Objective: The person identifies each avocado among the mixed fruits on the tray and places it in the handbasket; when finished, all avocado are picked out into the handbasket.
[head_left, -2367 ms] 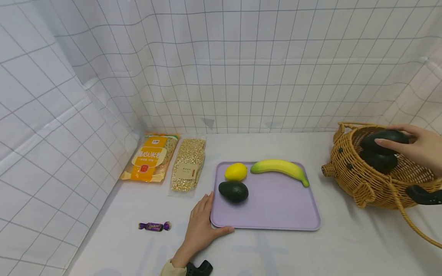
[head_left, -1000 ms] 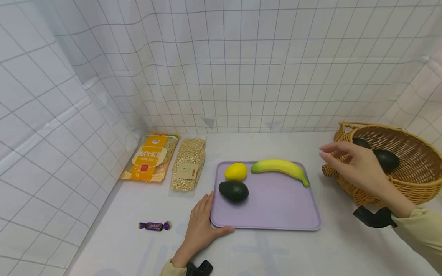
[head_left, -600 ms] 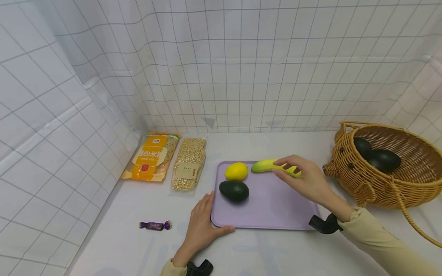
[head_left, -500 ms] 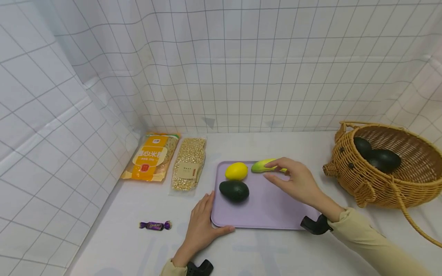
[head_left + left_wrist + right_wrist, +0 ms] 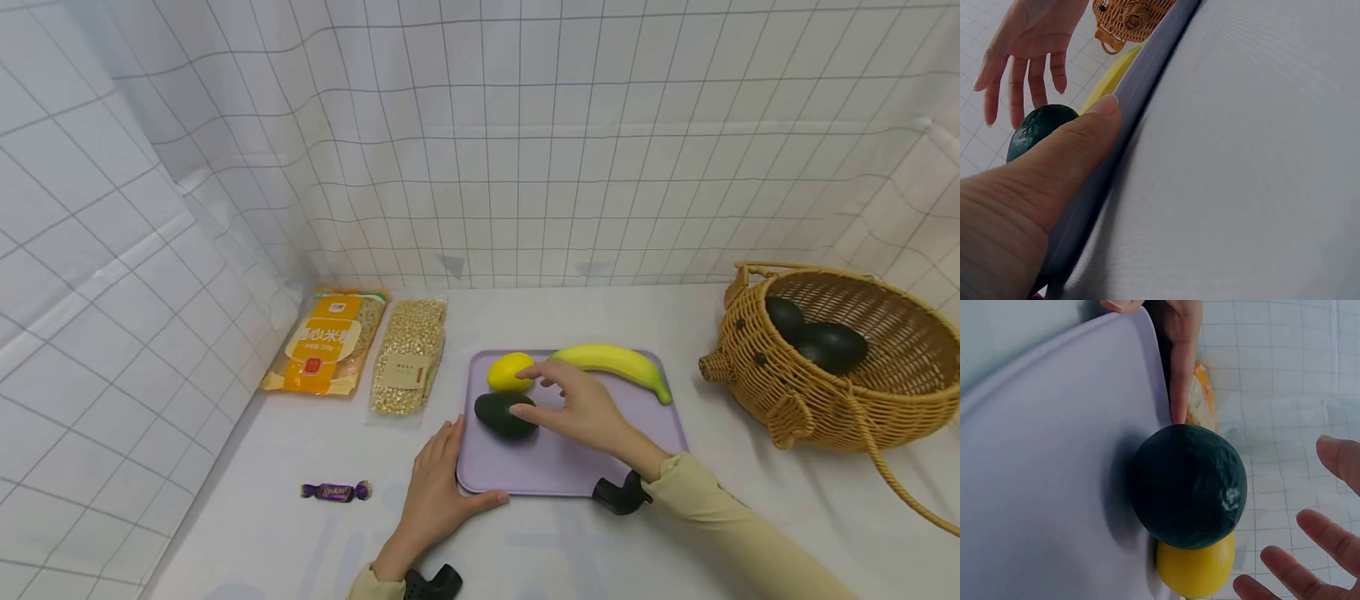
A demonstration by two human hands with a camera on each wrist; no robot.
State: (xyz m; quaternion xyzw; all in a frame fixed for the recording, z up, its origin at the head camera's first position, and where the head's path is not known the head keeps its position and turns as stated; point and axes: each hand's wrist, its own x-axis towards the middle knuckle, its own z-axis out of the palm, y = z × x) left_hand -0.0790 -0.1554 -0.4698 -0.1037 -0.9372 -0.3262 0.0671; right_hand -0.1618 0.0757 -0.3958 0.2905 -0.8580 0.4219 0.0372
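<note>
My left hand [image 5: 437, 493] lies at the near left corner of the lilac tray [image 5: 525, 477], fingers straight along its left side and thumb at the front edge. Over the tray, my right hand [image 5: 583, 408] has thumb and fingers spread around the right end of a dark green avocado [image 5: 497, 414]; the right wrist view shows a gap between the fingertips [image 5: 1313, 525] and the avocado [image 5: 1188, 487]. Just behind the avocado sits a yellow lemon [image 5: 508, 371], partly covered by the right fingers. A banana [image 5: 615, 361] lies along the tray's back edge.
To the right stands a pig-shaped wicker basket [image 5: 795, 400] with dark avocados [image 5: 832, 347] inside. Two grain packets, one orange [image 5: 322, 346] and one clear [image 5: 408, 358], lie back left. A purple wrapped candy [image 5: 335, 492] is left of my left hand.
My right hand let go of a dark avocado in the basket, then moved left across the banana to the avocado on the tray. The left hand stayed at the tray corner.
</note>
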